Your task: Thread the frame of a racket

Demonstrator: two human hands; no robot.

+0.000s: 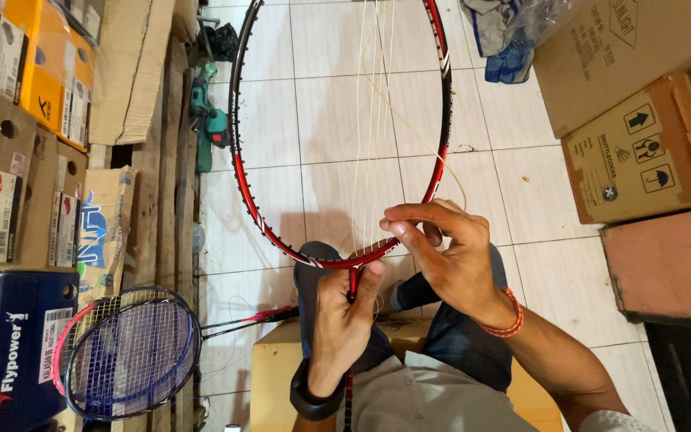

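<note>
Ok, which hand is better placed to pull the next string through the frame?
Probably the right hand: its fingertips already pinch the pale string at the red racket frame. The left hand grips the racket's throat, steadying it.

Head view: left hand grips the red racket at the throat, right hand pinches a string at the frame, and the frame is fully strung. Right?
Not quite. The red racket is not fully strung: the head view shows only a few pale vertical strings, with bare floor visible through the rest. The left hand does grip the throat, and the right hand does pinch a string at the frame.
</note>
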